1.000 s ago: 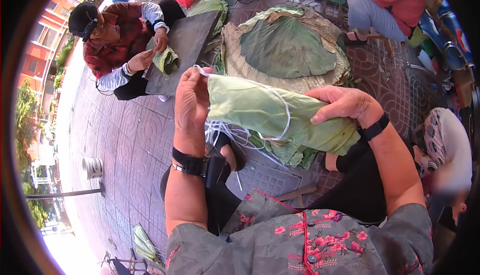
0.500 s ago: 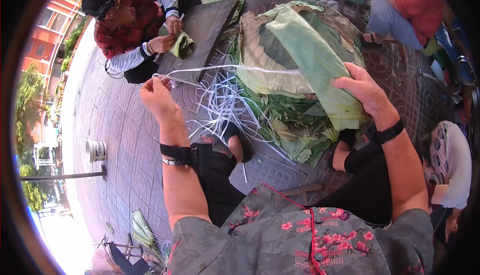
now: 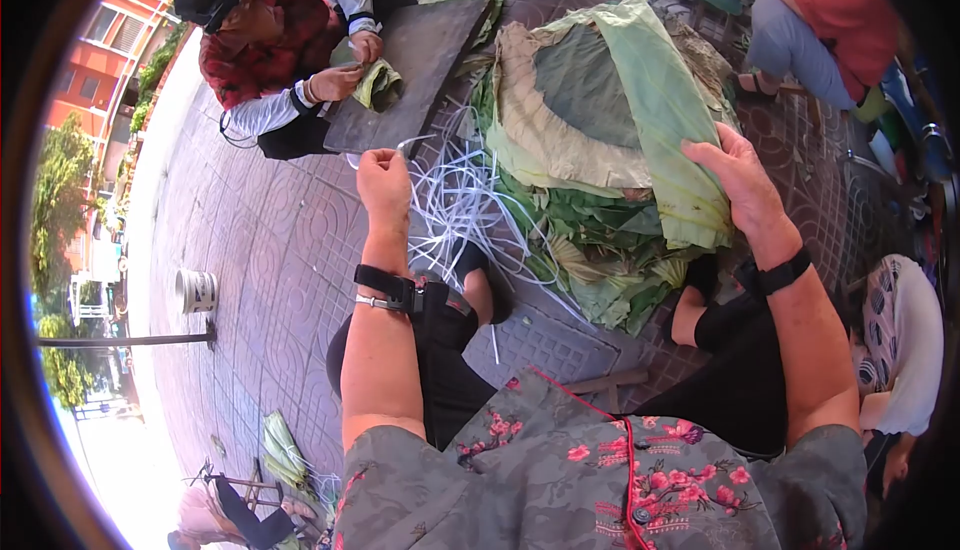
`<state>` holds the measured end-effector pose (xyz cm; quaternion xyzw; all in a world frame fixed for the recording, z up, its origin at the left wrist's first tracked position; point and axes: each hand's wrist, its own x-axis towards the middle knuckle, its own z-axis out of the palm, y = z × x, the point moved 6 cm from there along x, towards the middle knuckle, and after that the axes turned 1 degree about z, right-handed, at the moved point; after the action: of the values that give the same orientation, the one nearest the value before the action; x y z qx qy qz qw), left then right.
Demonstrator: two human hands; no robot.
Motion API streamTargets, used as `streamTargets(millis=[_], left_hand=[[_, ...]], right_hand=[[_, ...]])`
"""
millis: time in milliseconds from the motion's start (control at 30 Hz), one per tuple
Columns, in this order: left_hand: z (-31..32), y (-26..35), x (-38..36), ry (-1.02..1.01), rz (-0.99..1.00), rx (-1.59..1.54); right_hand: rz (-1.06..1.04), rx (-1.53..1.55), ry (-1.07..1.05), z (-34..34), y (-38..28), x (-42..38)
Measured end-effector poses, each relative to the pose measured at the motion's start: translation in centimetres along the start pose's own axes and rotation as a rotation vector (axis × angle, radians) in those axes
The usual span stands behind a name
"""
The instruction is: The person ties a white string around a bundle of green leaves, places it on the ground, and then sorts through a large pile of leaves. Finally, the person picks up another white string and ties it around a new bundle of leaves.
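My right hand (image 3: 742,182) grips the lower right edge of a long folded green leaf (image 3: 668,120), thumb on top. The folded leaf leans over a pile of large dried and green leaves (image 3: 565,155). My left hand (image 3: 384,185) is closed in a pinch, with a short bit of white plastic strip (image 3: 412,141) sticking out at the fingertips. Just right of that hand lies a tangled heap of white plastic strips (image 3: 462,200) on the paving. No strip can be seen stretched between my two hands.
Across from me at the upper left, a person (image 3: 270,40) handles a leaf over a dark board (image 3: 425,60). Another person in a red top (image 3: 840,20) sits at the upper right. A white bucket (image 3: 195,291) stands on the left, with a leaf bundle (image 3: 284,450) lower down.
My left hand has moved right, closer to the strip heap; the strip that spanned to the folded leaf no longer shows stretched. The leaf has shifted right and lies lower over the pile.
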<state>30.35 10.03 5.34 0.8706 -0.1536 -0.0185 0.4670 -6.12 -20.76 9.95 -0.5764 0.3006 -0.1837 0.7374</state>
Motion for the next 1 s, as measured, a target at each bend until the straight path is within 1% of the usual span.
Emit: streamTargets(millis=[67, 100, 167, 200, 233, 333, 367, 400, 467, 533, 567, 600, 667, 700, 800, 833, 933, 967, 1000], left_hand=[[1.6, -0.3, -0.5, -0.045, 0.116, 0.229], [2.5, -0.8, -0.4, -0.104, 0.053, 0.178], [3.5, -0.8, -0.9, -0.105, 0.09, 0.22], [3.8, 0.3, -1.5, -0.108, 0.11, 0.242], [4.0, 1.5, -2.1, -0.091, 0.172, 0.244], [4.8, 4.2, -3.3, -0.135, 0.14, 0.15], [5.6, 4.9, -3.7, -0.195, 0.144, 0.125], [6.7, 5.5, -4.4, -0.291, 0.094, -0.044], [9.2, 7.4, -6.5, -0.486, -0.002, -0.391], [10.8, 10.6, -9.8, -0.7, -0.168, -0.532], [11.2, 12.6, -11.5, -0.803, -0.192, -0.631], [12.6, 12.7, -12.4, -0.901, -0.254, -0.788], [13.6, 14.9, -14.7, -1.021, -0.308, -0.883], [13.7, 16.6, -15.6, -1.026, -0.392, -1.053], [14.6, 15.4, -15.6, -0.917, -0.394, -1.078], [14.5, 15.1, -15.4, -0.864, -0.449, -1.06], [14.0, 16.2, -15.3, -0.778, -0.264, -0.909], [14.0, 16.4, -15.3, -0.745, -0.172, -0.911], [14.1, 16.6, -15.5, -0.75, -0.131, -0.881]], right_hand=[[0.006, -0.001, -0.012, 0.6, -0.1, -0.2], [0.009, -0.003, -0.017, 0.8, -0.1, -0.3], [0.005, 0.019, -0.041, 1.4, -0.1, -0.4], [0.004, 0.031, -0.051, 1.6, 0.0, -0.5], [0.004, 0.03, -0.056, 1.6, 0.1, -0.5], [0.006, 0.04, -0.08, 1.9, 0.0, -0.5], [0.011, 0.055, -0.092, 2.1, 0.0, -0.6], [0.014, 0.07, -0.104, 2.4, -0.1, -0.7], [0.111, 0.179, -0.157, 3.2, 0.0, -0.8], [0.199, 0.266, -0.189, 3.9, -0.1, -1.4], [0.24, 0.299, -0.205, 4.4, 0.1, -1.6], [0.282, 0.334, -0.224, 4.9, 0.4, -1.8], [0.33, 0.364, -0.267, 5.7, 0.9, -2.1], [0.341, 0.364, -0.294, 6.1, 1.1, -2.1], [0.238, 0.242, -0.286, 6.9, 0.8, -2.1], [0.091, 0.12, -0.189, 6.6, 0.8, -1.6], [-0.025, -0.091, -0.063, 6.3, 0.4, -1.7], [-0.061, -0.18, -0.097, 6.1, 1.0, -1.1], [-0.085, -0.15, -0.129, 6.3, 0.8, -1.1]])
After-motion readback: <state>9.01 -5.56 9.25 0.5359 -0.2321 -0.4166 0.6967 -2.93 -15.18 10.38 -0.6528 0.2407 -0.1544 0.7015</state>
